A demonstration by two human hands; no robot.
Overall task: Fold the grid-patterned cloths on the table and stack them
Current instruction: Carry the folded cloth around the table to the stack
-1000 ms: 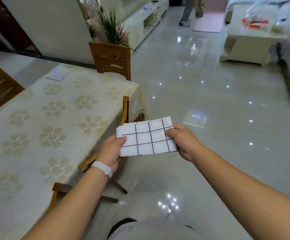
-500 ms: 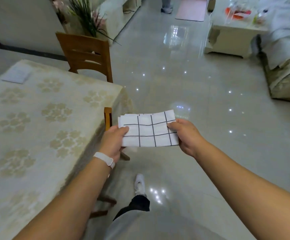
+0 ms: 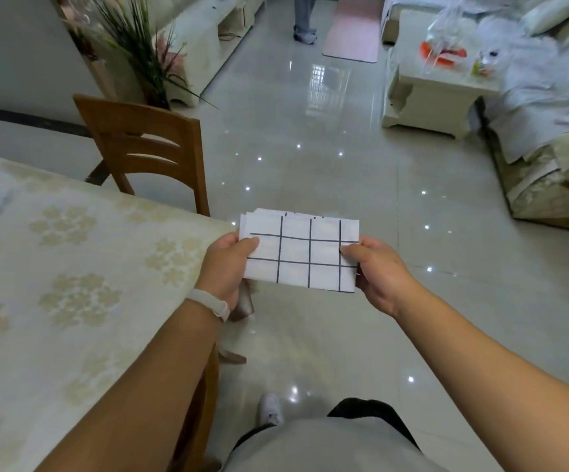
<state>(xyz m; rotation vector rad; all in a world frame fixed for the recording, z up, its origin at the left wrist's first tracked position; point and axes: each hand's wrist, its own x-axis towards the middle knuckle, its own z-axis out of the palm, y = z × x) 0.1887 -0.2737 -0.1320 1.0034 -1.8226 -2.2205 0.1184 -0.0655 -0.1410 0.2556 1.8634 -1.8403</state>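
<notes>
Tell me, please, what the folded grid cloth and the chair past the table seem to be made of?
Grid cloth: apparently thin woven fabric, matte white with dark lines; layered edges show at its top. Chair: looks like wood, a warm brown smooth finish with slatted back.

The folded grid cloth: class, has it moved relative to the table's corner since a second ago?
Yes. The folded grid cloth, held by the left hand and right hand, now sits beyond the table corner, over the floor, farther from the wearer's side.

No readable text, labels or numbers appear anywhere.
</notes>
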